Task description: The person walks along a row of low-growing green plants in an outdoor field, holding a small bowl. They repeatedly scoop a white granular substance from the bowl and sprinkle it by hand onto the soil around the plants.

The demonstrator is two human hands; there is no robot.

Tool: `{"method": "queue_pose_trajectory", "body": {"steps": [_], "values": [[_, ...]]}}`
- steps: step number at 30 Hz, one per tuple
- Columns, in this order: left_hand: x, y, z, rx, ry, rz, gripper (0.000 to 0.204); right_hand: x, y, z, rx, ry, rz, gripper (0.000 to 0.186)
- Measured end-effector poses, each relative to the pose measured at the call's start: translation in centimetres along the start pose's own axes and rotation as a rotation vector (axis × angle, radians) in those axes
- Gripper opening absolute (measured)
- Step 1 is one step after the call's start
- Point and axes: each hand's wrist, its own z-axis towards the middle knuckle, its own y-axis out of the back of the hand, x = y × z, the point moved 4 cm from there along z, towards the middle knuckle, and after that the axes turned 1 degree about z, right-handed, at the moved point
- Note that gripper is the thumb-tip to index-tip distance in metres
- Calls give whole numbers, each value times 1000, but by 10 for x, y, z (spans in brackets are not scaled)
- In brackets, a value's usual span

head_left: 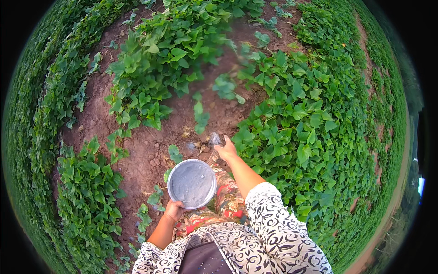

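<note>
My left hand grips the near rim of a round metal bowl filled with grey powder, held level in front of me. My right hand is stretched forward beyond the bowl, fingers spread, with a puff of grey powder in the air just off its fingertips. Below the hand lies bare brown soil between leafy vines. Both arms wear black-and-white patterned sleeves.
Green vine plants cover the ground to the right, another clump lies ahead, and more stands at the left. A dirt path curves along the far right. My patterned skirt shows under the bowl.
</note>
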Motion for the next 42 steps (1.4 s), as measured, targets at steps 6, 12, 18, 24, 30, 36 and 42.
{"method": "queue_pose_trajectory", "body": {"steps": [6, 12, 18, 24, 30, 36, 42], "values": [[-15, -71, 18, 45, -48, -71, 67, 13, 38, -57, 185, 407, 111, 26], [-48, -145, 41, 158, -30, 46, 63, 39, 62, -66, 186, 324, -199, 38], [-103, -199, 62, 272, -9, 132, 57, 86, 62, -51, 241, 418, -93, 46], [-179, -216, 109, 267, 21, 255, 49, 124, 69, 6, 210, 422, 89, 41], [-274, -240, 176, 272, 63, 391, 48, 152, 74, 96, 301, 21, 564, 29], [-368, -239, 235, 183, 184, 590, 64, 184, 99, 178, 152, -26, 983, 20], [-425, -216, 268, 118, 146, 525, 65, 187, 122, 277, -64, -133, 1028, 18]]}}
